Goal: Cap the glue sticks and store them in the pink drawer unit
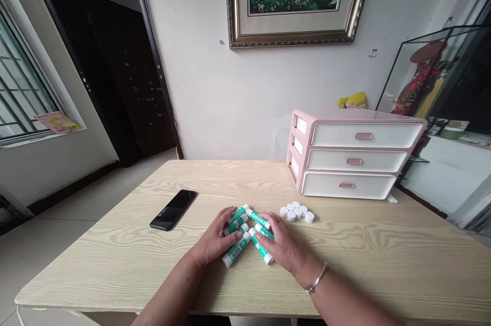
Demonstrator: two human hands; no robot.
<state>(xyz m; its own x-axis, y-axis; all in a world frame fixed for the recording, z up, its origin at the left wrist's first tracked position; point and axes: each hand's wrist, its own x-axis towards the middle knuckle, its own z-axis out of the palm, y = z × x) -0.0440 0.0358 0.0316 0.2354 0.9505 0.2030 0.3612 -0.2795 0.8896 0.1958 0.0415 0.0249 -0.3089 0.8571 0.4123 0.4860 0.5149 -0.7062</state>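
Cupping a loose heap of green-and-white plastic glue sticks (235, 252) from two sides, on the pale wood-grain table (364, 259).

- Left hand (217, 239): palm down, fingers spread and lightly curled, resting on the sticks on the side away from the pink three-drawer plastic cabinet (353, 160). Nothing is gripped.
- Right hand (284, 247), thin silver bangle (318, 277) at the wrist: also open and flat, touching the sticks on the cabinet side. Nothing is gripped.
- The heap lies in front of the cabinet and left of it, with the sticks crossed over one another.
- A cluster of small white round caps (296, 212) sits between the heap and the cabinet, apart from both.
- A black smartphone (173, 209) lies face up, well left of the cabinet.
- All three cabinet drawers are closed.

Judgement: the step in hand looks like herding the sticks together. Any next move calls for pinching out a single stick; the round barrels may roll.
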